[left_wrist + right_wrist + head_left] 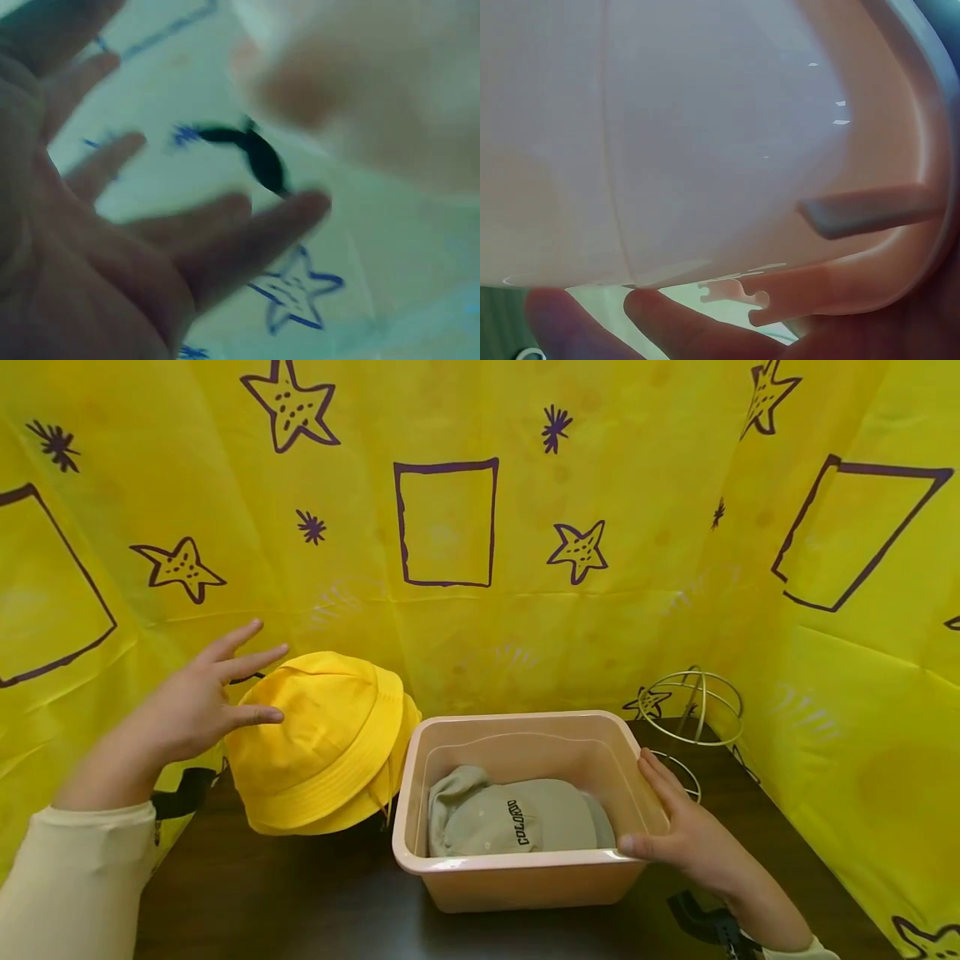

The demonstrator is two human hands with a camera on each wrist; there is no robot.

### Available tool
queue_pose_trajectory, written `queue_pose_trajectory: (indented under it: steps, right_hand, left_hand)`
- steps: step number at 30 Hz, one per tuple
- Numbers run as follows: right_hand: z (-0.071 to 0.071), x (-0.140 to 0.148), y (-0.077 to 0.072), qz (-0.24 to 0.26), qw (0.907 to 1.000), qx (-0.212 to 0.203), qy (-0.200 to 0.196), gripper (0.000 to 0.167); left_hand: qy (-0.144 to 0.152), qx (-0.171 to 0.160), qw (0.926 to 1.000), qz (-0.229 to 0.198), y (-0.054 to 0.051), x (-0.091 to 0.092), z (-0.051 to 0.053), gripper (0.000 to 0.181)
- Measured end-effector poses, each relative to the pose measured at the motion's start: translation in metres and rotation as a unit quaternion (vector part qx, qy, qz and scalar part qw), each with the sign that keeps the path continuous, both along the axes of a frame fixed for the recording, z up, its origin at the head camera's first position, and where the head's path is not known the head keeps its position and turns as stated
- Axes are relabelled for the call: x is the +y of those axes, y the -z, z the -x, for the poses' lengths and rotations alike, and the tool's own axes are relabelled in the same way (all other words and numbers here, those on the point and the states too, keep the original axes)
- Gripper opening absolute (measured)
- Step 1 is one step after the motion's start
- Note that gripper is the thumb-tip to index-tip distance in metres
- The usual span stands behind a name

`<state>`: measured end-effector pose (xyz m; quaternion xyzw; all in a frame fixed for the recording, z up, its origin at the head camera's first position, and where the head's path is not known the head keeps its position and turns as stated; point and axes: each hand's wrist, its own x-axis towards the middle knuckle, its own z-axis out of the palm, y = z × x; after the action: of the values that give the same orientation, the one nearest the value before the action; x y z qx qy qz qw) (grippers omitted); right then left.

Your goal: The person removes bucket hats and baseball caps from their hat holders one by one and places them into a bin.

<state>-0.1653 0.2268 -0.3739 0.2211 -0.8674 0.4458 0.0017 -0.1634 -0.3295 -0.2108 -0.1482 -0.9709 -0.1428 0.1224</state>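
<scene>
My left hand (198,697) is raised beside a yellow brimmed hat (322,743), its fingers straight and spread. Nothing lies in its grasp; in the left wrist view the spread fingers (247,244) show in front of the cloth. The hat tilts above the dark table, and what holds it up is hidden. With my right hand (686,835) I grip the right side of a pale pink plastic bin (525,885), thumb over the rim. The right wrist view shows the bin's outer wall (705,150) close up. Inside the bin lies a greyish-beige cap (555,814) with dark lettering.
A gold wire stand (693,706) with round hoops is at the back right, partly behind the bin. Yellow cloth (450,643) with purple stars and frames encloses the dark wooden table (300,893) at the back and sides.
</scene>
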Motion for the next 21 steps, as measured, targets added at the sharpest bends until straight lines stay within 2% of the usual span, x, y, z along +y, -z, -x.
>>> queue_pose_trajectory:
  steps: [5,7,10,13,15,21]
  right_hand:
    - [-0.001,0.0,0.002,0.0,1.0,0.007,0.003,0.107]
    - [-0.001,0.0,0.003,-0.002,1.0,0.009,0.003,0.107]
    - [-0.001,0.0,0.004,-0.004,0.9999,0.008,0.004,0.108]
    - [0.0,0.001,0.005,-0.008,0.9999,0.009,0.005,0.108]
    - [0.0,0.001,0.005,-0.01,0.9999,0.01,0.005,0.108]
    - [0.001,0.001,0.004,-0.014,0.9998,0.014,0.005,0.108]
  left_hand:
    - [0.046,-0.097,0.9942,0.006,-0.004,-0.019,0.021,0.073]
    - [0.062,-0.12,0.9908,0.014,-0.003,-0.023,0.027,0.068]
    - [0.067,-0.137,0.9881,0.017,-0.001,-0.025,0.033,0.061]
    - [0.061,-0.136,0.9886,0.017,0.001,-0.023,0.037,0.054]
    - [0.053,-0.124,0.9905,0.023,0.003,-0.022,0.038,0.051]
    - [0.01,-0.057,0.9973,0.045,0.01,-0.018,0.04,0.035]
